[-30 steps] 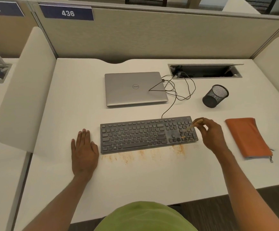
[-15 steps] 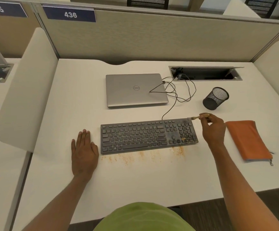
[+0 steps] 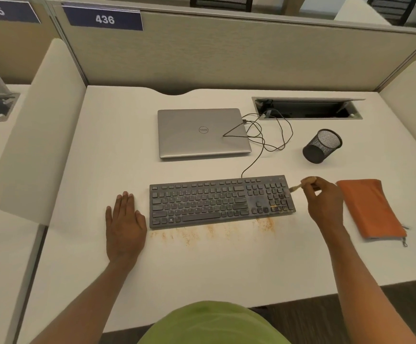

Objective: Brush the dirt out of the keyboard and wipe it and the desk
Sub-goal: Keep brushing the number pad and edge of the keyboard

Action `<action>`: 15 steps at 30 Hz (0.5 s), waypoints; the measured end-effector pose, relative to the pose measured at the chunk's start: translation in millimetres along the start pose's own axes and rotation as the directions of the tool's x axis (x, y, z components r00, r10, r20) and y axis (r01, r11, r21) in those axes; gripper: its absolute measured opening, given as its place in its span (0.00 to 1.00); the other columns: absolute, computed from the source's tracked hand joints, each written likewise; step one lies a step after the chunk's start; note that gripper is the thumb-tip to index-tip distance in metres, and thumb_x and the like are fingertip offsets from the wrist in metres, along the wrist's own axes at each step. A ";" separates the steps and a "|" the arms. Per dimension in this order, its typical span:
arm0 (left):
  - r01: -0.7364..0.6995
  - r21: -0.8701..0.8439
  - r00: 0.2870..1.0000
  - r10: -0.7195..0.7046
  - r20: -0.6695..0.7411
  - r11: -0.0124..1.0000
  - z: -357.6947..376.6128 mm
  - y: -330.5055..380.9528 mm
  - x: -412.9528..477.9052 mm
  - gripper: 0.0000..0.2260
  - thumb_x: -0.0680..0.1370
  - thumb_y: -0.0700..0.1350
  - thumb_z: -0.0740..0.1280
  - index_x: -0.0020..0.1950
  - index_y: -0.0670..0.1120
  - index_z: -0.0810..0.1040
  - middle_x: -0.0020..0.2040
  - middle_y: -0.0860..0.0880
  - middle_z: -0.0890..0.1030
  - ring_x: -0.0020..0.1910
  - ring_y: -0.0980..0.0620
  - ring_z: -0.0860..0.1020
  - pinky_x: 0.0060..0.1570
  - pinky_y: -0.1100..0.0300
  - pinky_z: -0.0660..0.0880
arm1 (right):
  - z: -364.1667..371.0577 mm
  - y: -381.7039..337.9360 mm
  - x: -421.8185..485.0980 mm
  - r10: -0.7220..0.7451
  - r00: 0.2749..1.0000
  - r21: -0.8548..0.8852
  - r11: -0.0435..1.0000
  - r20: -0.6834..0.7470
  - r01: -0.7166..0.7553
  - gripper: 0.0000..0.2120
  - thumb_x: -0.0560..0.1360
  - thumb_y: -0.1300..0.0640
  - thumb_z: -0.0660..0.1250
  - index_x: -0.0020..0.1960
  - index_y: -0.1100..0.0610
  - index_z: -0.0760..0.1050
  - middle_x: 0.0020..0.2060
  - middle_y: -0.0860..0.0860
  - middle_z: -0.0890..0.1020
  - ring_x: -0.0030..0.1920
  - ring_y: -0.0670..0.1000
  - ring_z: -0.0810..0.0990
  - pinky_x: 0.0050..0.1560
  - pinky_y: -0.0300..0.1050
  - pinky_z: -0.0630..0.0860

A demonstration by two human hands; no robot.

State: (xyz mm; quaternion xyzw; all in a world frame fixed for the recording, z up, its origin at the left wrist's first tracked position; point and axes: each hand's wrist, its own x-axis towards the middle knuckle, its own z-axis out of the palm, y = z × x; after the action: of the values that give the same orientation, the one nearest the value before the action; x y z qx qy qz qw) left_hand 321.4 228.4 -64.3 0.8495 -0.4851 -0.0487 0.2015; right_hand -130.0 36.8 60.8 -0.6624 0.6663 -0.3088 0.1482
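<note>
Keyboard point(image 3: 222, 201), flat at centre of worktop point(image 3: 202, 269); orange dirt point(image 3: 264, 223) along near edge. Probably light, rigid, cabled; best steadied at frame ends, not keys. Right hand point(image 3: 325, 202) pinching small brush point(image 3: 297, 186) beside right end. Left hand point(image 3: 125, 224) flat, fingers straight, just left.

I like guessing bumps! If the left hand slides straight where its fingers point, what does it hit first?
Likely just bare desk: the left hand would pass left of the keyboard and laptop, then meet the back partition, as far as the view shows.
</note>
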 end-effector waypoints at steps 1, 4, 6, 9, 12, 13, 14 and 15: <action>-0.001 0.001 1.000 0.001 0.000 1.000 0.1 -0.2 -0.1 0.27 0.83 0.47 0.50 0.81 0.38 0.65 0.82 0.43 0.66 0.83 0.47 0.61 0.83 0.43 0.52 | 2.1 0.7 0.1 0.003 1.000 0.009 1.000 0.000 -0.003 0.07 0.80 0.56 0.66 0.49 0.52 0.84 0.44 0.49 0.86 0.44 0.51 0.82 0.52 0.56 0.79; 0.000 -0.007 1.000 0.000 0.003 1.000 -0.4 0.0 0.2 0.27 0.83 0.47 0.50 0.81 0.38 0.65 0.82 0.42 0.66 0.83 0.47 0.60 0.83 0.43 0.52 | 2.9 5.2 -4.6 -0.015 1.000 -0.059 0.998 0.027 0.017 0.07 0.80 0.56 0.67 0.50 0.52 0.84 0.44 0.51 0.86 0.45 0.53 0.82 0.52 0.60 0.78; -0.003 -0.006 1.000 0.003 0.002 1.000 -0.4 0.5 0.5 0.27 0.83 0.47 0.51 0.81 0.38 0.66 0.82 0.42 0.66 0.83 0.46 0.61 0.83 0.43 0.52 | -2.3 9.8 -7.3 -0.029 0.997 -0.149 0.988 0.071 0.040 0.07 0.80 0.57 0.67 0.48 0.50 0.84 0.41 0.49 0.85 0.45 0.54 0.83 0.52 0.61 0.77; -0.005 -0.001 1.000 0.005 -0.002 1.000 0.2 0.0 0.8 0.27 0.83 0.47 0.51 0.81 0.38 0.66 0.82 0.42 0.66 0.83 0.46 0.61 0.83 0.43 0.52 | -10.8 15.9 -5.1 -0.025 0.994 -0.178 0.983 0.107 0.044 0.09 0.79 0.61 0.67 0.47 0.48 0.81 0.40 0.46 0.83 0.45 0.52 0.82 0.52 0.61 0.76; -0.003 -0.002 1.000 0.003 0.000 1.000 1.0 -0.2 0.6 0.27 0.83 0.47 0.50 0.81 0.38 0.66 0.82 0.42 0.66 0.83 0.47 0.61 0.83 0.43 0.52 | -14.9 15.3 2.0 -0.028 0.998 -0.109 0.993 0.061 0.034 0.08 0.80 0.61 0.68 0.48 0.49 0.81 0.44 0.49 0.86 0.46 0.53 0.82 0.50 0.57 0.77; -0.002 -0.002 1.000 0.002 0.001 1.000 1.2 -0.3 0.5 0.27 0.83 0.47 0.50 0.81 0.38 0.66 0.82 0.42 0.66 0.83 0.47 0.60 0.83 0.43 0.52 | -14.4 13.7 4.2 -0.036 0.997 -0.083 0.996 0.063 0.042 0.07 0.80 0.60 0.68 0.48 0.50 0.81 0.45 0.50 0.86 0.46 0.53 0.82 0.50 0.56 0.77; -0.002 -0.002 1.000 0.002 0.002 1.000 1.4 -0.1 0.5 0.27 0.83 0.47 0.50 0.81 0.38 0.65 0.82 0.43 0.66 0.83 0.47 0.60 0.83 0.43 0.52 | -13.0 12.1 6.1 -0.044 0.996 -0.057 0.997 0.083 0.049 0.07 0.80 0.60 0.68 0.47 0.50 0.82 0.45 0.49 0.86 0.46 0.53 0.82 0.50 0.55 0.78; -0.003 -0.002 1.000 0.003 0.001 1.000 1.2 -0.1 0.4 0.28 0.83 0.47 0.50 0.81 0.38 0.65 0.82 0.42 0.66 0.83 0.47 0.60 0.83 0.43 0.52 | -10.6 11.8 7.4 -0.047 0.992 -0.045 0.998 0.113 0.053 0.07 0.80 0.59 0.69 0.47 0.49 0.82 0.45 0.48 0.86 0.46 0.53 0.83 0.51 0.56 0.78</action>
State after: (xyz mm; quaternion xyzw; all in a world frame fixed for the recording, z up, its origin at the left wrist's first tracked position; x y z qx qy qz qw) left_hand 321.3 227.8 -65.4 0.8487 -0.4863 -0.0490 0.2022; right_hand -146.3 31.1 63.3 -0.6984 0.6474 -0.2588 0.1616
